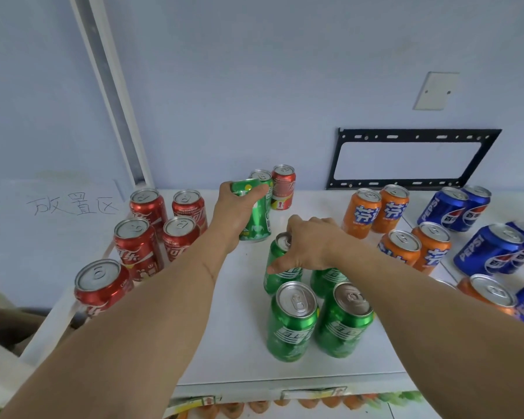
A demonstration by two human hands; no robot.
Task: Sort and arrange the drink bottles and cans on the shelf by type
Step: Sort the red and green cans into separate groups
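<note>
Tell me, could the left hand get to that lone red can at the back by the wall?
Probably not right now. The left hand is wrapped around a green can, and that green can stands right in front of the red can. It would likely need to set the green one down first.

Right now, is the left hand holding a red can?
No. The left hand grips a green can, while the red cans stand untouched at the shelf's left.
</note>
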